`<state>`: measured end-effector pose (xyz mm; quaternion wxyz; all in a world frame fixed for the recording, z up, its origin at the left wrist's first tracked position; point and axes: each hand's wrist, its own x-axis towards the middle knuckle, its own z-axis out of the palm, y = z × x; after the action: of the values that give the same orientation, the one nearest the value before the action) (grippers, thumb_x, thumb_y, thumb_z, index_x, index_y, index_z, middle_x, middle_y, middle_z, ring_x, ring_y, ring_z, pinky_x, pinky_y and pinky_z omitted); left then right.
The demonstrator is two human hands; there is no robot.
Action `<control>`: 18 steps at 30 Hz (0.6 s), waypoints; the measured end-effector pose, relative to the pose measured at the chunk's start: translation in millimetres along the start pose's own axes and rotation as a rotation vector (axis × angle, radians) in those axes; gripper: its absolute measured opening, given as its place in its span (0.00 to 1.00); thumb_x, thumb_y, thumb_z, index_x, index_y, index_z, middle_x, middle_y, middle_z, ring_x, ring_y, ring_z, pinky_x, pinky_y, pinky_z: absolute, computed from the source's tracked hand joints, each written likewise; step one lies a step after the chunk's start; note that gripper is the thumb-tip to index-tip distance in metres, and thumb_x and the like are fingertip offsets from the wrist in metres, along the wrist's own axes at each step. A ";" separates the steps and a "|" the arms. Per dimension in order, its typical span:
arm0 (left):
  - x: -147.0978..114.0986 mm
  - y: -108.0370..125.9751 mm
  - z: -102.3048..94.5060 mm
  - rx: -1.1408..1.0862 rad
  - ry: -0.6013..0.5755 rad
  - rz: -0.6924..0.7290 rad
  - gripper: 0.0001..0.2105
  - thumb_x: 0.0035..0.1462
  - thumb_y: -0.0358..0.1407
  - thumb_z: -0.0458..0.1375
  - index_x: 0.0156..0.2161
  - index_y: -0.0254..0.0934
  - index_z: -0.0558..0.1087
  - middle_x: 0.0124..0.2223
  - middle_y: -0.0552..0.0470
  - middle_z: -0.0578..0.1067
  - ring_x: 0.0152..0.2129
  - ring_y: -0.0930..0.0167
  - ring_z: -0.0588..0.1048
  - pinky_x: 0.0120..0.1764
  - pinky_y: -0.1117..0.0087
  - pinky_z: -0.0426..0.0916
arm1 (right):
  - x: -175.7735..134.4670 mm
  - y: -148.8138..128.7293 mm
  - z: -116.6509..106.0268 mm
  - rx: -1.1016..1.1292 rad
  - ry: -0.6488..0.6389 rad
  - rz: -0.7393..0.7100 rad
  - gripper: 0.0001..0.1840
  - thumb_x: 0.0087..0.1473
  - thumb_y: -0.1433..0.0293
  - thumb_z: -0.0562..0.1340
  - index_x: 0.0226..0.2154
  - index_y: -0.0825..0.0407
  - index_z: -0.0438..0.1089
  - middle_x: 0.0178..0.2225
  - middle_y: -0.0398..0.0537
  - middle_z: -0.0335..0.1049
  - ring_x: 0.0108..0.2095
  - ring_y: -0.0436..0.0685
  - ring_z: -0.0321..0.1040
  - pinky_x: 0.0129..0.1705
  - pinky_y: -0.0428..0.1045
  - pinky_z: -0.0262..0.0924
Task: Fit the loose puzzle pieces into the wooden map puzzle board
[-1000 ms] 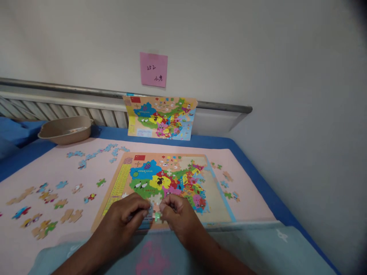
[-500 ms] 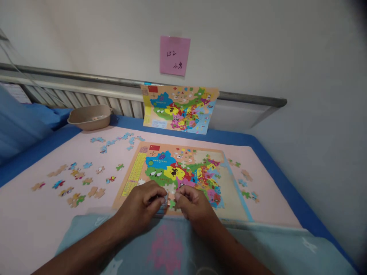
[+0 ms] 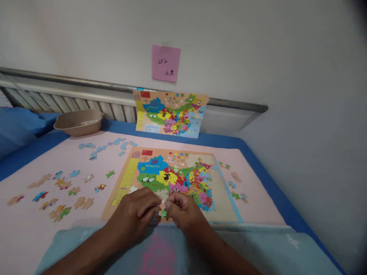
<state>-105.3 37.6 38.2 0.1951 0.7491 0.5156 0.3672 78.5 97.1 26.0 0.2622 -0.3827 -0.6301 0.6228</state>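
Note:
A partly filled jigsaw puzzle of a map [image 3: 152, 183] lies in its tray, bare grey board showing at the right and lower middle. My left hand [image 3: 139, 209] is over the lower left of it, thumb and forefinger pinched together. Facing it, my right hand [image 3: 185, 211] is also closed in a pinch, its fingertips close to the left ones. The fingers hide whatever is in either pinch. Just below the fingertips a small green puzzle piece [image 3: 163, 213] shows between the hands, near the tray's bottom edge.
Loose puzzle pieces [image 3: 74, 191] are scattered left of the tray, with light-blue ones [image 3: 117, 142] behind and several more [image 3: 233, 185] at right. A printed map picture [image 3: 172, 114] leans against the rail [image 3: 237, 104]. A brown basin [image 3: 78, 130] stands at back left.
The view has shifted slightly, so everything sits a little left and lower. My hands stay pinched over the same part of the puzzle, their fingertips slightly closer together.

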 end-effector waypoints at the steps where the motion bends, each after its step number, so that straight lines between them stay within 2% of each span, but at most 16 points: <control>1: 0.0 -0.6 0.8 0.060 -0.001 0.053 0.07 0.65 0.27 0.51 0.37 0.37 0.71 0.34 0.53 0.71 0.31 0.71 0.69 0.33 0.67 0.59 | -0.1 0.1 -0.3 -0.004 0.006 -0.003 0.11 0.55 0.64 0.59 0.25 0.52 0.64 0.20 0.38 0.59 0.20 0.47 0.52 0.23 0.44 0.47; 3: 0.4 -0.6 1.9 0.171 0.000 0.126 0.08 0.67 0.28 0.49 0.37 0.36 0.69 0.33 0.52 0.70 0.30 0.69 0.67 0.32 0.65 0.58 | 0.0 0.4 -1.1 -0.009 0.013 -0.007 0.10 0.54 0.66 0.59 0.24 0.53 0.64 0.20 0.38 0.60 0.21 0.47 0.53 0.23 0.44 0.47; 7: 4.9 2.9 -0.1 0.274 -0.030 0.161 0.08 0.66 0.28 0.50 0.35 0.36 0.68 0.32 0.51 0.69 0.28 0.67 0.66 0.32 0.63 0.56 | -1.3 -1.3 -2.8 -0.025 0.007 -0.054 0.08 0.55 0.70 0.58 0.25 0.53 0.64 0.22 0.38 0.61 0.24 0.48 0.56 0.26 0.44 0.50; 11: 13.7 4.2 -5.6 0.274 -0.056 0.196 0.07 0.64 0.28 0.52 0.34 0.36 0.68 0.31 0.51 0.69 0.28 0.67 0.66 0.31 0.64 0.56 | -5.0 -7.7 -7.3 -0.112 0.041 -0.167 0.05 0.57 0.74 0.59 0.29 0.52 0.66 0.24 0.37 0.61 0.26 0.48 0.57 0.29 0.44 0.51; 18: 20.9 -3.4 -7.7 0.194 -0.046 0.217 0.07 0.64 0.26 0.51 0.37 0.35 0.70 0.33 0.51 0.70 0.29 0.68 0.68 0.31 0.65 0.58 | -3.6 -12.9 -19.2 -0.458 0.021 -0.398 0.05 0.58 0.75 0.62 0.32 0.50 0.67 0.29 0.39 0.64 0.32 0.50 0.61 0.35 0.46 0.50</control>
<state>-109.1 57.4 48.3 0.0928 0.8242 0.4598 0.3173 94.1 106.2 40.9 0.2926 -0.3074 -0.8139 0.3968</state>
